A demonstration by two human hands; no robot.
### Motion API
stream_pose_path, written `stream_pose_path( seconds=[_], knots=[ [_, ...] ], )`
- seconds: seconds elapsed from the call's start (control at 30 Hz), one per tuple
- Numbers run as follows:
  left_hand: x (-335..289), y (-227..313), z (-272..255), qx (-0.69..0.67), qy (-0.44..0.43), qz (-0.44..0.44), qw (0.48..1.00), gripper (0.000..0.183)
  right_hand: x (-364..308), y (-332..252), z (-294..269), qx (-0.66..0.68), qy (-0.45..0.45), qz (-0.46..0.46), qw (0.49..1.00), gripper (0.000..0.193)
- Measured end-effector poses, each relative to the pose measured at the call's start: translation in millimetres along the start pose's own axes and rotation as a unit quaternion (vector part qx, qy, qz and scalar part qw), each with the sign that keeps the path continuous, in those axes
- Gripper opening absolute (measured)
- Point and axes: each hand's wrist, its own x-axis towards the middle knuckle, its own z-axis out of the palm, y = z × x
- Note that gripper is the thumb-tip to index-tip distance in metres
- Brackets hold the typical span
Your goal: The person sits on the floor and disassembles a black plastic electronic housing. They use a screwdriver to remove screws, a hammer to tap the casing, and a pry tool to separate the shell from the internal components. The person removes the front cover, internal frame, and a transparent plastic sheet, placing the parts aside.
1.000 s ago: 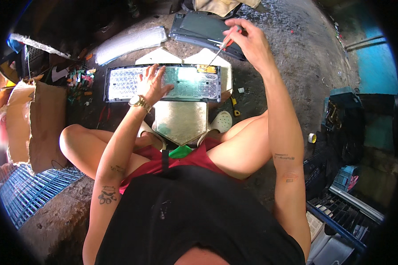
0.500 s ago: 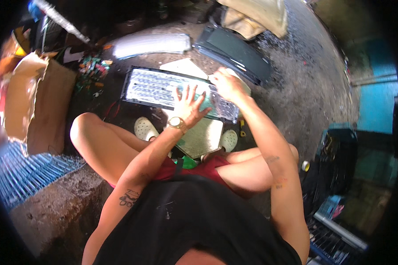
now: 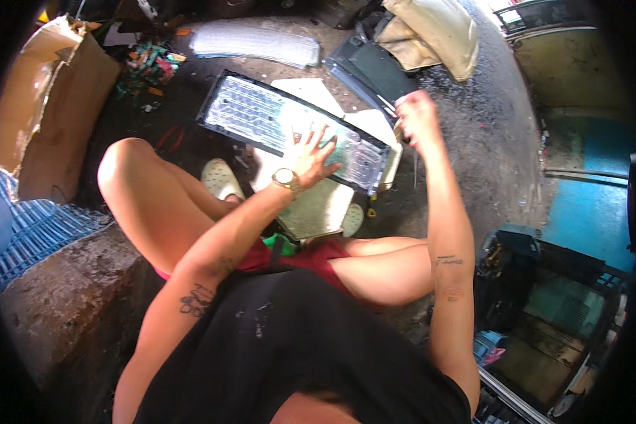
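A long black-framed keyboard (image 3: 251,106) lies slantwise, its exposed inner side shiny with silvery rows. It rests on a pale, dusty slab (image 3: 311,212) between my feet. My left hand (image 3: 309,157), a watch at the wrist, lies flat on the keyboard's right half with fingers spread. Right of the keyboard's far end, my right hand (image 3: 418,121) is raised and closed, apart from it. Below that fist hangs a thin, dark-shafted tool (image 3: 415,172), perhaps a screwdriver; most of its handle is hidden by the fingers.
Silvery sheets (image 3: 254,44) are stacked beyond the keyboard, with dark panels (image 3: 367,71) to their right. Coloured scraps (image 3: 152,67) lie near a cardboard box (image 3: 71,106) at left. A yellow-handled item (image 3: 372,206) sits by my right foot.
My right hand has lifted off the keyboard's right end and moved right, the thin tool now visible below it. The keyboard has tilted, its right end nearer me. My left hand stays on it.
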Motion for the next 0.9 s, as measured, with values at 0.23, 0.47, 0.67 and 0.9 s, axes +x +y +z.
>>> stream_pose_path(
  seconds=[0.23, 0.47, 0.67, 0.9],
  knots=[
    [1, -3, 6, -0.008, 0.005, 0.004, 1.000, 0.068, 30, -156, -109, -0.107, -0.041, 0.121, 0.986, 0.023],
    [1, -5, 20, -0.007, 0.059, 0.014, 0.998, 0.072, 119, -252, 68, 0.014, -0.268, 0.008, 0.963, 0.053],
    [-3, -5, 13, -0.034, 0.074, 0.021, 0.996, 0.071, 117, -299, 206, -0.010, -0.234, -0.102, 0.967, 0.048],
    [9, -19, -32, -0.333, 0.105, -0.199, 0.916, 0.048, 34, -156, 120, -0.080, -0.220, -0.085, 0.968, 0.026]
  ],
)
